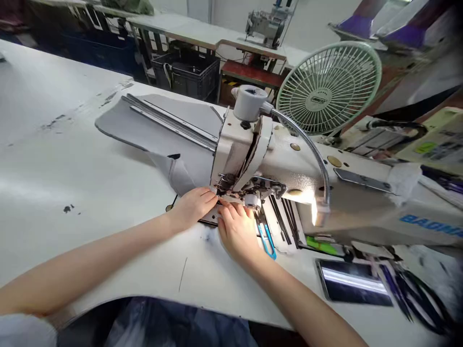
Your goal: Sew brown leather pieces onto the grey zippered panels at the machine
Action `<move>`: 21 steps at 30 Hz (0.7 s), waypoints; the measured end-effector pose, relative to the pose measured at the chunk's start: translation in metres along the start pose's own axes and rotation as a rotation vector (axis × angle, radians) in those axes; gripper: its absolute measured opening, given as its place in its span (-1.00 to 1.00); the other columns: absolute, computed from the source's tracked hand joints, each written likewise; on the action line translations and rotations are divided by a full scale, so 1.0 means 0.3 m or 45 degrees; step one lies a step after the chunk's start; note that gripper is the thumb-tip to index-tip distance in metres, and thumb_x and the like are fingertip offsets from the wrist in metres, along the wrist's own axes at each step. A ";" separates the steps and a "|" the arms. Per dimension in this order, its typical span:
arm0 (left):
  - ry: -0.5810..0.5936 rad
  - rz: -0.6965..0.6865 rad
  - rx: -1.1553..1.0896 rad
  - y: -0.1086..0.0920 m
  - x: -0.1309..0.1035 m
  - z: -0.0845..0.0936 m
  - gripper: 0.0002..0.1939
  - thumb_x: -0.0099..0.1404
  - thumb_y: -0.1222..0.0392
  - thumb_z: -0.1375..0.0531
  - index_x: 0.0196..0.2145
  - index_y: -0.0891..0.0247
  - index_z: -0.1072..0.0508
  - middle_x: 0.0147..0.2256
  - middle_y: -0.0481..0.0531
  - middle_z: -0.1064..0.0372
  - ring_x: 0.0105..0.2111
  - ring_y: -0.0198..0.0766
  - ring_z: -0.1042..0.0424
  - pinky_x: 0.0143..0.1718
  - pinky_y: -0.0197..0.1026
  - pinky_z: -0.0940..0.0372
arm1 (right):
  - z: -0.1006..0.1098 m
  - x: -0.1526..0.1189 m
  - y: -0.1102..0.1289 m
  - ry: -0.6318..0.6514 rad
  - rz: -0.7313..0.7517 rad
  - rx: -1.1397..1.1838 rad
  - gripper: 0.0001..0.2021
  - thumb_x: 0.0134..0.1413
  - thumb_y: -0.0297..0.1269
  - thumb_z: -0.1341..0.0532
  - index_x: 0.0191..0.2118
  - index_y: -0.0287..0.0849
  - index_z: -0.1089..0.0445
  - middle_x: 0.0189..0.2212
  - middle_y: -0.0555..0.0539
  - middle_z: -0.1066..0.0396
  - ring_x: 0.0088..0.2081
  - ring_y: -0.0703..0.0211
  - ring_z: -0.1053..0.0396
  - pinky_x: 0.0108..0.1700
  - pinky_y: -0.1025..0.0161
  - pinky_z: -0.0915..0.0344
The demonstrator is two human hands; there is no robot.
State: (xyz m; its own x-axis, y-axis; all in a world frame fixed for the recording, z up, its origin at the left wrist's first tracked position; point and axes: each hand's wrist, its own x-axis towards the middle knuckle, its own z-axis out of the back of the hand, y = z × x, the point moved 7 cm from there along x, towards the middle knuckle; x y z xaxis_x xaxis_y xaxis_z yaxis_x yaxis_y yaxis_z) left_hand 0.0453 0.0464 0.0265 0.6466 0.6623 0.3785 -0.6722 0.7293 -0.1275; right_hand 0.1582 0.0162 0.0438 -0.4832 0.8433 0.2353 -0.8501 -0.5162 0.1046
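My left hand [194, 206] is at the needle area of a white industrial sewing machine [238, 144], its fingers drawn together at the tips. Facing it from the right, my right hand [239, 230] has its fingers bent and close together under the machine head. Whatever the fingertips pinch is too small or hidden to make out. Behind my left hand, a grey fabric piece [144, 127] spreads over the table, with a folded, stitched part near the needle. Long metal rails [173, 123] lie across the fabric. Blue thread snips [266, 238] rest just right of my right hand.
A lit lamp [318, 212] on a bendy neck hangs right of the needle. A phone [354, 282] and black-handled scissors [423, 299] lie at the right. Behind the machine stand a green fan [329, 89], a dark crate [186, 72] and another sewing machine [265, 26].
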 end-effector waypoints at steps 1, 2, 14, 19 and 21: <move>-0.003 0.002 -0.011 0.004 0.002 0.000 -0.77 0.42 0.35 -0.01 -0.10 0.30 -0.43 -0.19 0.12 -0.44 -0.08 -0.13 -0.38 -0.05 -0.06 -0.34 | -0.002 -0.003 -0.001 0.000 -0.004 0.003 -0.88 0.26 -0.36 -0.08 -0.16 -0.14 -0.34 0.11 -0.07 -0.40 -0.09 0.01 -0.32 -0.08 0.06 -0.08; -0.006 0.004 -0.021 0.008 0.005 0.000 -0.77 0.42 0.35 -0.01 -0.10 0.29 -0.43 -0.19 0.12 -0.43 -0.08 -0.14 -0.38 -0.04 -0.05 -0.33 | -0.004 -0.006 -0.002 0.001 -0.006 0.006 -0.88 0.27 -0.35 -0.07 -0.16 -0.14 -0.34 0.12 -0.08 -0.39 -0.09 0.01 -0.31 -0.08 0.06 -0.08; -0.010 -0.022 -0.050 0.012 0.023 0.024 -0.81 0.41 0.34 -0.03 -0.18 0.31 -0.45 -0.22 0.10 -0.45 -0.13 -0.14 -0.40 -0.09 -0.07 -0.36 | -0.001 -0.005 -0.005 0.004 -0.006 0.070 -0.86 0.25 -0.34 -0.10 -0.12 -0.15 -0.36 0.14 -0.12 -0.37 -0.05 -0.01 -0.29 -0.02 0.06 -0.07; -0.034 -0.027 -0.063 0.009 0.009 0.027 -0.76 0.43 0.35 0.02 -0.18 0.29 -0.45 -0.26 0.08 -0.45 -0.13 -0.19 -0.41 -0.07 -0.10 -0.37 | 0.004 -0.008 -0.002 -0.008 0.020 0.088 -0.87 0.28 -0.34 -0.08 -0.17 -0.15 -0.38 0.11 -0.12 -0.40 -0.08 0.03 -0.31 -0.03 0.08 -0.07; -0.051 -0.030 -0.064 0.010 0.006 0.024 -0.75 0.43 0.35 0.02 -0.17 0.29 -0.45 -0.25 0.09 -0.46 -0.12 -0.19 -0.42 -0.08 -0.10 -0.37 | 0.005 -0.009 -0.004 -0.013 0.025 0.096 -0.86 0.28 -0.35 -0.08 -0.17 -0.15 -0.38 0.10 -0.11 -0.40 -0.08 0.04 -0.32 -0.04 0.09 -0.07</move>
State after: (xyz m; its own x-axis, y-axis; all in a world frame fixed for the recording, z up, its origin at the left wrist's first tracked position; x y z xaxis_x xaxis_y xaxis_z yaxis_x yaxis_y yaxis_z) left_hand 0.0419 0.0484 0.0334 0.6464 0.6382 0.4182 -0.6373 0.7530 -0.1640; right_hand 0.1608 0.0142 0.0445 -0.4970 0.8316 0.2479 -0.8220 -0.5427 0.1725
